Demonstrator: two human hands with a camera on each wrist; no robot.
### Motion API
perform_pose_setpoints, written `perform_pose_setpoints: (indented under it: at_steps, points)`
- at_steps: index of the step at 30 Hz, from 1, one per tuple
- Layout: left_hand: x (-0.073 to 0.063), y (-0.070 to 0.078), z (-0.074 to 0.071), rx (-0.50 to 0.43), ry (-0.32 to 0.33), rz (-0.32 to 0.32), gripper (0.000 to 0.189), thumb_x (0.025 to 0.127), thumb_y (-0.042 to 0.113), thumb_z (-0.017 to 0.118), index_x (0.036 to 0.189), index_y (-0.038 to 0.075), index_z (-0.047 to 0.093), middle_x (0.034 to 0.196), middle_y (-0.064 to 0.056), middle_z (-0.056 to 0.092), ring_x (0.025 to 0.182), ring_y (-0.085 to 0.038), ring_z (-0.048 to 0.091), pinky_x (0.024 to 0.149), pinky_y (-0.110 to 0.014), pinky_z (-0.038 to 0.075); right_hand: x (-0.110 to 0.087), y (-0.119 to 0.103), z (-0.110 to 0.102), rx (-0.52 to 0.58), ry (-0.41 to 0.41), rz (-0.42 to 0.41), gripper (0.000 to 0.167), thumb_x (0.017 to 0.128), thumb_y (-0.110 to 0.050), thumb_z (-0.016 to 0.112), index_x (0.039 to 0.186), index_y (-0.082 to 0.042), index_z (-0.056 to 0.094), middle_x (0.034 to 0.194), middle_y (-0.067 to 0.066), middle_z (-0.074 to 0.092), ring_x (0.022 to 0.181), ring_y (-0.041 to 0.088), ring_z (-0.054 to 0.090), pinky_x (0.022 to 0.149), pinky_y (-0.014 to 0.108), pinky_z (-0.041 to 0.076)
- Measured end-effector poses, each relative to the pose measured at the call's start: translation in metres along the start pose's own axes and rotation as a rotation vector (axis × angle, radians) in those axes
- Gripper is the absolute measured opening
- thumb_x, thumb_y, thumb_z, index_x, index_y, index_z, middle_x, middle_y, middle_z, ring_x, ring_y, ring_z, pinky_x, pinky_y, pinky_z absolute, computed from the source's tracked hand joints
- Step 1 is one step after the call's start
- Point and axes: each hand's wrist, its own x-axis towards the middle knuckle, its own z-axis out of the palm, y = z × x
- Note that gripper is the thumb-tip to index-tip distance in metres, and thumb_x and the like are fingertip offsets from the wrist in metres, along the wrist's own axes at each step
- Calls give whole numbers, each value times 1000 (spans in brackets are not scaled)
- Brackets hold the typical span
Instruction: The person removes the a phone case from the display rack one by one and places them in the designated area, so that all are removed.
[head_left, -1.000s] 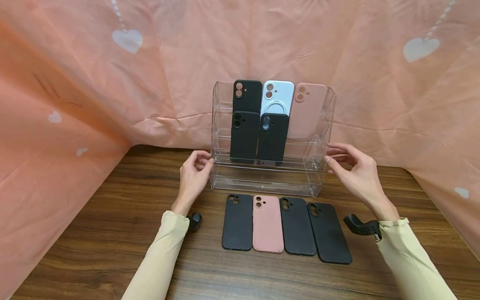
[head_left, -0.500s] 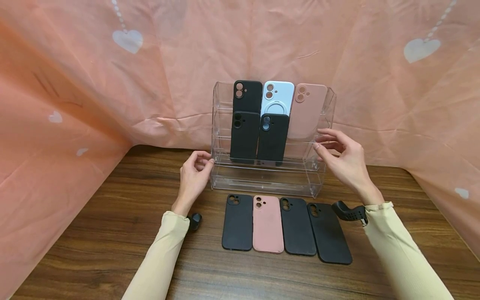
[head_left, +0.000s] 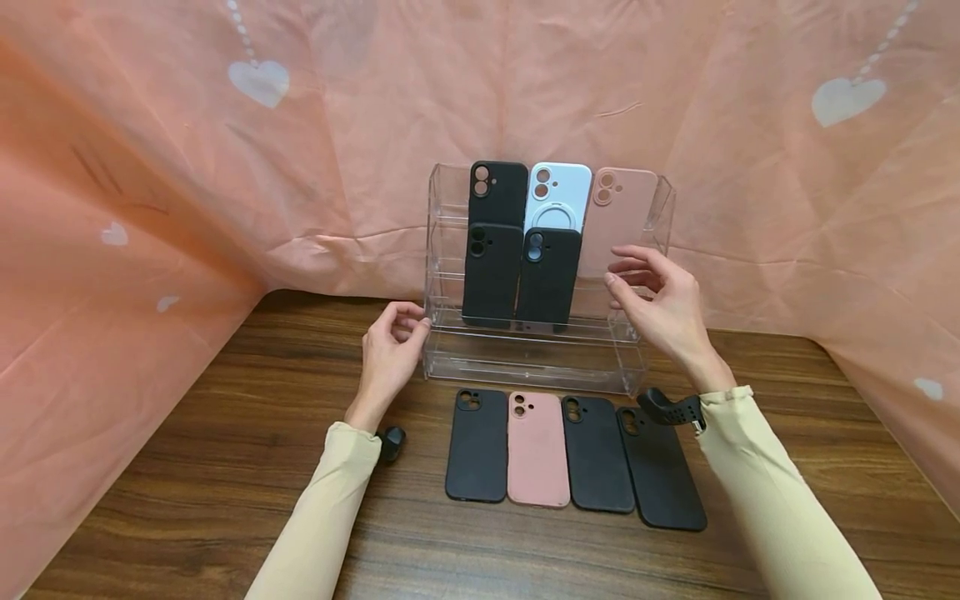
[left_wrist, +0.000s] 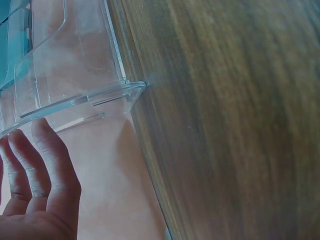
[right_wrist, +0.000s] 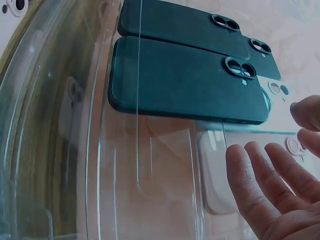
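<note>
A clear acrylic tiered display rack stands on the table, holding phone cases. My left hand holds its left side edge, fingers bent, the thumb at the front. The left wrist view shows fingertips against the clear panel. My right hand, holding nothing, hovers before the rack's right part, near the upright pink case; thumb and fingers stand apart. A black case, the white case with a ring and the pink one fill the back row. Two black cases stand in front of them.
On the wooden table, before the rack, lie a dark case, a pink case and two more black cases in a row. A pink curtain with white hearts hangs behind and at both sides.
My right hand has left the rack's right side and moved left and up, to in front of its right part. The left hand has stayed at the left edge.
</note>
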Motion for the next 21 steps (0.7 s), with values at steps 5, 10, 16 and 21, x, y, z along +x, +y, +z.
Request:
perform_pose_setpoints:
  at_steps: [5,10,16,21]
  points:
    - [0,1,0,-10,-7,-2,15,95,20,70,108,14,68,89,-9,71,61,-9,64,55,-25,55,8,0,8,-14,-2,-7,39,94,-4,69,133,-1,63,113,23,70,85,-5,66,70,11,57]
    - [0,2,0,-9,-4,3,15,95,20,71,108,14,68,88,-9,71,60,-9,63,55,-25,55,15,-1,16,5,-8,-7,40,94,-6,70,134,-3,63,114,22,70,87,-3,66,69,11,57]
    - [0,0,0,-2,-4,-5,15,95,20,71,108,13,68,88,-10,71,59,-9,63,54,-25,55,20,-1,23,-33,-24,12,43,95,-11,70,137,-6,61,115,21,71,94,17,69,77,7,54]
    - [0,1,-1,-2,-6,-8,15,95,21,70,108,13,68,89,-10,71,60,-11,64,54,-26,56,23,2,29,-120,-11,42,44,96,-18,70,139,-13,61,115,18,72,101,32,72,79,6,49]
